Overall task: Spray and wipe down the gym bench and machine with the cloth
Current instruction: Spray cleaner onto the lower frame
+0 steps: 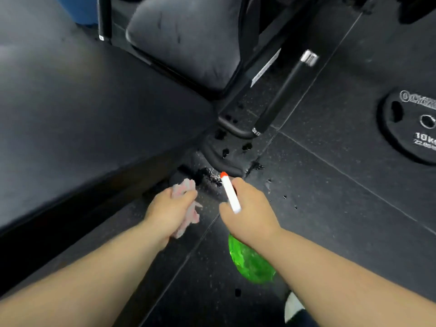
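A long black padded gym bench (82,109) fills the left of the view, and everything else is placed from it. Just off the bench's near right corner, the left hand (171,206) has its fingers curled round a crumpled pink-and-white cloth (192,215). The cloth is bunched into the palm with loose ends hanging below, probably so it can be pressed onto a surface as soon as spray lands.

A little further right of the bench, the right hand (250,208) is wrapped round the neck of a translucent green spray bottle (250,263). Whether a finger lies on the trigger is hidden under the hand. The bottle's white head and orange nozzle tip (223,174) point away from the person, toward the black metal machine foot (226,159) low by the bench's right edge. I judge the low frame, not the pad, to be the target. A glinting dark patch just ahead of the nozzle may be wet, but blur leaves that unsure. The hands sit close together, which suits spraying and wiping in quick turn.

Past the bench's far right corner stand a grey upholstered seat pad (186,36) and a black bar with a chrome end (280,95). Well to the right of the bench, a black 10 kg weight plate (410,128) lies flat on the speckled black rubber floor (330,208).
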{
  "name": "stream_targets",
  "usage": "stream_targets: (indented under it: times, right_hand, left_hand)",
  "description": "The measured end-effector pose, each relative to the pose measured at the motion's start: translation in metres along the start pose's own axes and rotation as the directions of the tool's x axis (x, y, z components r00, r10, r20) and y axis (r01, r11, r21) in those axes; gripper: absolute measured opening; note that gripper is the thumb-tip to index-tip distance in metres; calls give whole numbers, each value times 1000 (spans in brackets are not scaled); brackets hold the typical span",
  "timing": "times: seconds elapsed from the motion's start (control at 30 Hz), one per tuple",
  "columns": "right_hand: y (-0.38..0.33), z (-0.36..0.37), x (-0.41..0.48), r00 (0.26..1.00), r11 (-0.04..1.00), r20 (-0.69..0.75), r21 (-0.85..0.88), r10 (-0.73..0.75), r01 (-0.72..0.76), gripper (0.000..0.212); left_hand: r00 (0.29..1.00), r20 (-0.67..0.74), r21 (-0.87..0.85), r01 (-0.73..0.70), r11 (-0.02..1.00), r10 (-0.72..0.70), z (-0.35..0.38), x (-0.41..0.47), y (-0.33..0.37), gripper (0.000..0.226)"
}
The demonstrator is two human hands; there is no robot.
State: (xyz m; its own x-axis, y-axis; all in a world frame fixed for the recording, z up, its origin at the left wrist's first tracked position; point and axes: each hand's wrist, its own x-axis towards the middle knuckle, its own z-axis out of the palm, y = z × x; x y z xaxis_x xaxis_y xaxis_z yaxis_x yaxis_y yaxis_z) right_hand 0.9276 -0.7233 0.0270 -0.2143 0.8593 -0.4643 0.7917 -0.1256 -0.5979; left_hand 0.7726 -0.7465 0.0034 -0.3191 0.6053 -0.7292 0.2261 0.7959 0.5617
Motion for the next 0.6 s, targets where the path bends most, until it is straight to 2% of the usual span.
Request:
stream_targets:
  times: [0.13,0.23,0.37,0.5,0.6]
  right_hand:
    - [38,43,57,997,998,-42,6,-68,69,23]
    - [59,55,76,996,997,-54,-17,-71,71,23]
    - [75,51,76,994,993,-36,-55,-103,101,17]
    - [72,36,70,983,983,-23,-29,-182,181,20]
    - [61,35,75,983,983,-46,32,-178,180,13]
  left_hand:
    - [993,-66,16,-102,995,103,30,75,-29,32]
    - [977,-70,101,-192,976,200,37,103,-29,34]
    - [949,-4,188,-309,932,315,29,128,-9,36]
    - [961,-66,157,-257,953,270,20,130,-3,29]
    - [936,-131,125,-311,942,326,30,118,1,22]
